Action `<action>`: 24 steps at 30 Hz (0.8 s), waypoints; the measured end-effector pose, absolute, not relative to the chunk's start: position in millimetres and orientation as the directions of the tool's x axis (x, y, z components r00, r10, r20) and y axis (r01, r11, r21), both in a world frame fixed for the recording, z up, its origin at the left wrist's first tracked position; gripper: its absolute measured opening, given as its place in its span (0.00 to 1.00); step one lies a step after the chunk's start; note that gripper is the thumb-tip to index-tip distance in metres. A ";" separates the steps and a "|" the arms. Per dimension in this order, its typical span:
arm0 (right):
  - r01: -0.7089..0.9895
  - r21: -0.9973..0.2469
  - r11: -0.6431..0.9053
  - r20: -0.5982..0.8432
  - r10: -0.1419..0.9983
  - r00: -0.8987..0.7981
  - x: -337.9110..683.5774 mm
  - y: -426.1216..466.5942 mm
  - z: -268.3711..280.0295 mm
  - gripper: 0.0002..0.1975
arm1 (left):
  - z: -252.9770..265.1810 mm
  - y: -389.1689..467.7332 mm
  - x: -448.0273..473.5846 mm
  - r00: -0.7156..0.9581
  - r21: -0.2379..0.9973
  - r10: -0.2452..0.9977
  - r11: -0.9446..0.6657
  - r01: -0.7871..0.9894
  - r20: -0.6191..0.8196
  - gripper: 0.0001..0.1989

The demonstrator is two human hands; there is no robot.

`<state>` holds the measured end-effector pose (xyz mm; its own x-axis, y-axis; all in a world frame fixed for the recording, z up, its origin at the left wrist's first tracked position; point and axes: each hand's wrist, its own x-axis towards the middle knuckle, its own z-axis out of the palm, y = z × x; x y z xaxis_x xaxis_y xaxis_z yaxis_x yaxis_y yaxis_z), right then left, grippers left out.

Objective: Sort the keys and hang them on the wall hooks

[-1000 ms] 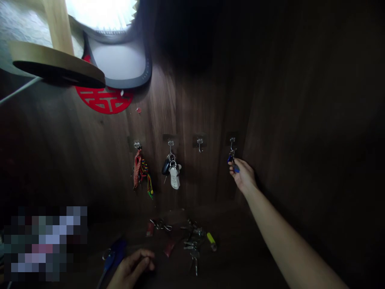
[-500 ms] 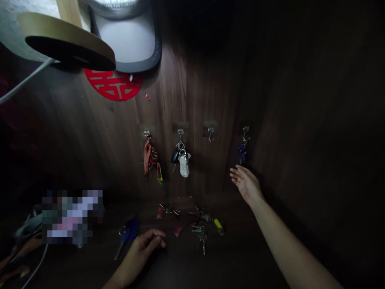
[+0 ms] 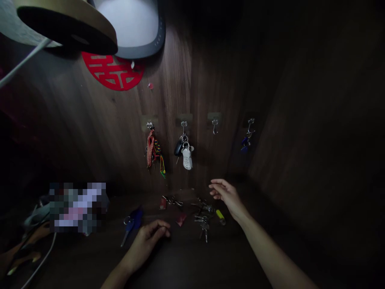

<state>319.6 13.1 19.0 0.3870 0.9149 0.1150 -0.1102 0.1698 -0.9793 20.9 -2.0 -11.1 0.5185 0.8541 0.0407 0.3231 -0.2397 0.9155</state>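
My right hand (image 3: 225, 194) is in the air just above the loose keys, its fingers loosely spread and nothing in them. Below it lie a bunch of silver keys (image 3: 205, 224) and a yellow tag (image 3: 220, 215). My left hand (image 3: 152, 235) rests on the dark wooden surface, fingers loosely bent, holding nothing that I can see. Beside it on the left is a blue key (image 3: 128, 225) with a dark blue fob (image 3: 137, 218). A small red packet (image 3: 181, 219) and a red-tagged key ring (image 3: 173, 200) lie between the hands.
Along the wooden back panel, hooks carry a braided red strap (image 3: 149, 149), car keys (image 3: 187, 156) and blue keys (image 3: 245, 143). One hook (image 3: 215, 127) is bare. A grey cap (image 3: 135, 32), a round lamp (image 3: 69, 26) and a red paper-cut (image 3: 116, 76) are above.
My right hand has moved down and left, from below the hanging blue keys to above the loose keys. The left hand stays by the blue key. The view has tilted slightly down.
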 end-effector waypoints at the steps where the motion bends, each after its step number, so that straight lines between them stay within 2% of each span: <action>1: -0.058 -0.986 0.155 0.124 0.923 0.364 316.5 11.9 18.4 0.15 | -11.1 -2.1 21.0 0.515 0.914 0.856 -0.241 0.327 0.041 0.16; 5: 0.153 -0.982 0.115 0.151 0.957 0.248 301.4 7.8 14.1 0.11 | -12.3 -3.2 21.5 0.509 0.903 0.859 -0.256 0.345 0.050 0.16; 8: 0.341 -0.929 0.143 0.194 0.974 0.119 286.5 3.9 10.5 0.08 | -14.0 -4.8 21.4 0.518 0.888 0.853 -0.285 0.360 0.064 0.16; 11: 0.621 -0.763 0.183 0.248 0.969 0.019 275.1 -2.0 9.3 0.08 | -14.5 -6.6 21.0 0.524 0.877 0.848 -0.306 0.371 0.074 0.15; 14: 0.856 -0.506 0.106 0.298 0.953 0.058 273.6 -7.8 7.8 0.11 | -13.6 -7.3 20.6 0.528 0.874 0.845 -0.314 0.370 0.080 0.14; 16: 0.918 -0.396 0.033 0.308 0.946 0.099 277.9 -10.3 4.2 0.11 | -13.1 -7.2 20.5 0.531 0.879 0.843 -0.314 0.359 0.084 0.14; 19: 0.942 -0.334 -0.036 0.278 0.951 0.135 288.1 -11.9 -4.5 0.10 | -13.0 -6.8 20.4 0.529 0.884 0.844 -0.309 0.351 0.085 0.14; 24: 0.912 -0.407 -0.057 0.272 0.945 0.181 304.7 -8.9 -15.5 0.08 | -12.3 -6.2 19.4 0.535 0.881 0.840 -0.317 0.352 0.089 0.13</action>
